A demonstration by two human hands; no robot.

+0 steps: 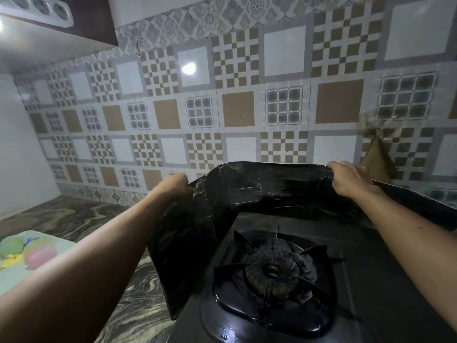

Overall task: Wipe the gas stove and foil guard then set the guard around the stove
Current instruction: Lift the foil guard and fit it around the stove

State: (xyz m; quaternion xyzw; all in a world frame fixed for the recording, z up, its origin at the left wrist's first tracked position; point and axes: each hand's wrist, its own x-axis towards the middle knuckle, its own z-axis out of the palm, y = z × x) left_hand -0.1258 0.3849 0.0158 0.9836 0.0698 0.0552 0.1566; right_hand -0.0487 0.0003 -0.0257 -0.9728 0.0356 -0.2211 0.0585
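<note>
Black gas stove [284,273] down at 6 o'clock; left hand [176,185] and right hand [346,180] pinching foil guard [247,191] top edge at 12.

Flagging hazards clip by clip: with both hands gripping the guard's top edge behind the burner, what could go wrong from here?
1. The foil guard is creased and thin; the left hand and right hand could bend or tear it.
2. Its left panel hangs off the gas stove edge and may snag.
3. Its lower edge could catch the burner grate.
</note>
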